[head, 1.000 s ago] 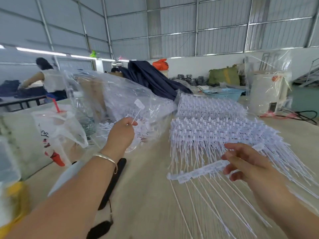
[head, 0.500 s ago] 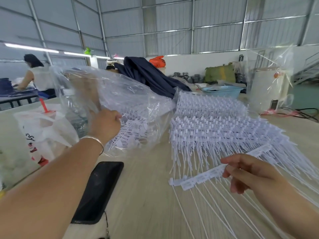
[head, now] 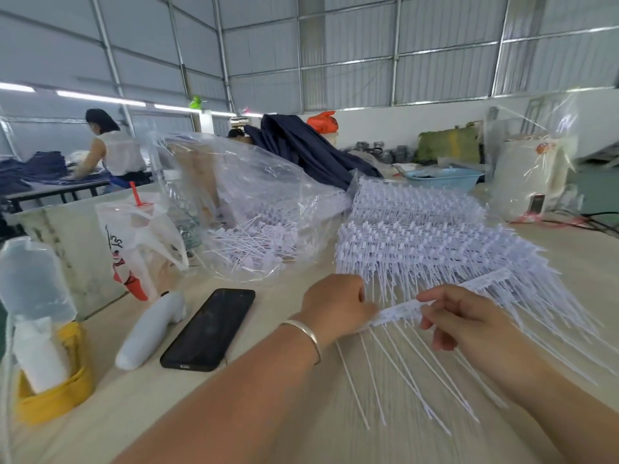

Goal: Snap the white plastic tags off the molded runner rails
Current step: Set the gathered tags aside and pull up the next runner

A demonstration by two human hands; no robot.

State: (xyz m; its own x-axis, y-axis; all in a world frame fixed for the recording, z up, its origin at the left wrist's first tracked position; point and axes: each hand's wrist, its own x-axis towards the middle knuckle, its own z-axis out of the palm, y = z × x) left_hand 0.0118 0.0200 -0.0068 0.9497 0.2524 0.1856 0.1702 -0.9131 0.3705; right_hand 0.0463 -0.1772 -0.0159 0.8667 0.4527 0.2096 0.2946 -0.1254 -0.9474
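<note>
A white runner rail (head: 445, 293) with long thin tag tails hanging down is held above the wooden table (head: 274, 413). My right hand (head: 469, 319) pinches the rail near its middle. My left hand (head: 335, 304), with a silver bangle on the wrist, is closed on the rail's left end, where a tag sits. Behind them lies a stack of full tag rails (head: 422, 236). A clear plastic bag (head: 248, 209) at centre left holds several loose snapped-off tags (head: 254, 242).
A black phone (head: 209, 329) and a white handheld device (head: 150, 333) lie left of my left forearm. A plastic-bagged drink cup (head: 134, 242), a yellow-based bottle (head: 43, 363), a blue basin (head: 442, 179) and a person (head: 114, 145) at a far table are around.
My left hand carried a loose tag to the clear bag, let it go there, then came back down and right to the rail's left end. My right hand kept hold of the rail.
</note>
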